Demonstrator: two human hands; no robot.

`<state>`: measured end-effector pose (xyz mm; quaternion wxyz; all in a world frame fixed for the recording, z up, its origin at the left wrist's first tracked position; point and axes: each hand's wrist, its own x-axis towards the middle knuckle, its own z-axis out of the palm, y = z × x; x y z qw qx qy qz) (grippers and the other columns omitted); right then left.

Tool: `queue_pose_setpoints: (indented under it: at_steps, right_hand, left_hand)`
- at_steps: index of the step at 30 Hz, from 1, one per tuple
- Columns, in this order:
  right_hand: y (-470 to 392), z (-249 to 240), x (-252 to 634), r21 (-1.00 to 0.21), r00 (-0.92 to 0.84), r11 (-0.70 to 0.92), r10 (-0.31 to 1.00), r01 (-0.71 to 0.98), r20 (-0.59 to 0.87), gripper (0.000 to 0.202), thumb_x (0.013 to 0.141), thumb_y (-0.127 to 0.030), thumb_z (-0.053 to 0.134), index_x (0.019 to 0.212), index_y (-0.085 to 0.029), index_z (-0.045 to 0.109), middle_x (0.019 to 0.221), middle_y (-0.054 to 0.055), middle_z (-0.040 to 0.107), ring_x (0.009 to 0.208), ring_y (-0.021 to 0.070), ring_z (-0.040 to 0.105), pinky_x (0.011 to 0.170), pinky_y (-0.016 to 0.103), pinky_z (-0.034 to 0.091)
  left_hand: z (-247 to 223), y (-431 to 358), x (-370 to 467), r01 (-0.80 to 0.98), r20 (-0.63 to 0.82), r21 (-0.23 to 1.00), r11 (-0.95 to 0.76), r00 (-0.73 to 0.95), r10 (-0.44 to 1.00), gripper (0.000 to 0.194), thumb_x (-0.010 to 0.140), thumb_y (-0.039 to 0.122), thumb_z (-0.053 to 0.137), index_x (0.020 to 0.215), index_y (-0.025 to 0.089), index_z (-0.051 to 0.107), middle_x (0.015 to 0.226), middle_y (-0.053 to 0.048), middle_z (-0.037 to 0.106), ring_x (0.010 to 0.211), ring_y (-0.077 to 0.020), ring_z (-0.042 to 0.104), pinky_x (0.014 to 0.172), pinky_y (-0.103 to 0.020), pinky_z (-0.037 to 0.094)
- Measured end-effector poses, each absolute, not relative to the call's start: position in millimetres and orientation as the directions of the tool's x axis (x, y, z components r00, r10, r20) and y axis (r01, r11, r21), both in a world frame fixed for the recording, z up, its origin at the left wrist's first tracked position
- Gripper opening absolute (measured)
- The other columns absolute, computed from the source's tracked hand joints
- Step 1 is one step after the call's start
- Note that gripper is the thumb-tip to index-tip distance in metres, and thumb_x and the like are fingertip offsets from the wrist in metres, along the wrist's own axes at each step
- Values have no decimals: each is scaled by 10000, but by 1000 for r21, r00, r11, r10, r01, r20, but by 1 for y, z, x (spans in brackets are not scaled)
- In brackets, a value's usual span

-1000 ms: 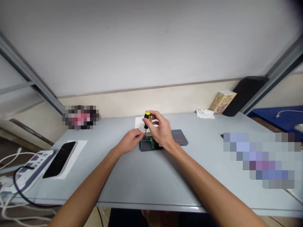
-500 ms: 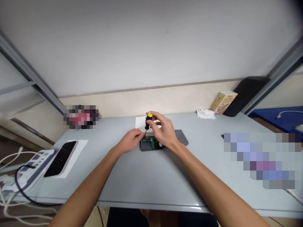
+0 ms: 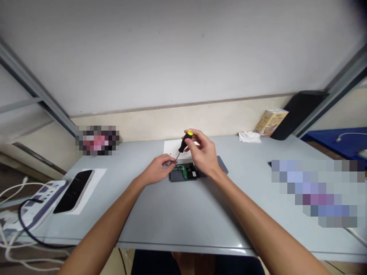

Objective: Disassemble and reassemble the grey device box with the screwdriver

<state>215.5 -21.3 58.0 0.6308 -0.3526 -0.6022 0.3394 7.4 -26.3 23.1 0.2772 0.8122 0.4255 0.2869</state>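
Note:
A black screwdriver (image 3: 182,144) with a yellow cap is held in the closed fingers of my right hand (image 3: 204,152). It leans, its thin shaft pointing down and left to the fingertips of my left hand (image 3: 157,168). Those fingertips are pinched at the shaft's tip; anything tiny between them is too small to make out. Just below lies a dark grey device (image 3: 177,176) with an exposed green circuit board (image 3: 182,169) and black parts. My left thumb is at its upper left edge. Part of the device's right side is hidden behind my right hand.
White paper (image 3: 169,146) lies behind the device. A phone (image 3: 73,191) and a power strip (image 3: 43,202) with cables are at left. At the back right stand a crumpled tissue (image 3: 249,137), a yellow box (image 3: 271,122) and a black object (image 3: 298,114). Blurred items are on both sides.
My right hand has lifted and shifted right with the screwdriver, which is now more tilted, its tip raised off the board. More of the board and black parts shows. My left hand has barely moved.

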Motion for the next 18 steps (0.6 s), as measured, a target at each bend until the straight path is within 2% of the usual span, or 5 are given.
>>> queue_pose_setpoints:
  at_steps: [7, 15, 18]
  right_hand:
    - [-18, 60, 219, -865, 90, 498, 866, -53, 493, 321, 903, -455, 672, 1147, -246, 680, 1131, 65, 696, 868, 170, 658, 657, 332, 658]
    - [-18, 60, 219, -858, 137, 510, 855, -57, 499, 300, 917, -437, 669, 1146, -242, 671, 1038, 63, 716, 882, 186, 674, 667, 341, 659]
    - [-19, 61, 220, -854, 171, 515, 850, -76, 498, 287, 915, -429, 672, 1130, -239, 665, 1070, 72, 718, 880, 189, 677, 658, 343, 658]
  left_hand:
    - [25, -25, 7, 537, 223, 705, -463, 451, 864, 210, 960, 347, 590, 930, 200, 737, 959, -50, 712, 840, -179, 604, 795, -325, 482]
    - [28, -25, 8, 526, 242, 710, -468, 442, 864, 260, 994, 372, 572, 908, 196, 743, 949, -55, 727, 861, -186, 634, 784, -320, 477]
    - [28, -25, 7, 514, 249, 719, -468, 438, 864, 269, 999, 374, 568, 911, 196, 748, 967, -58, 736, 879, -189, 648, 791, -320, 479]
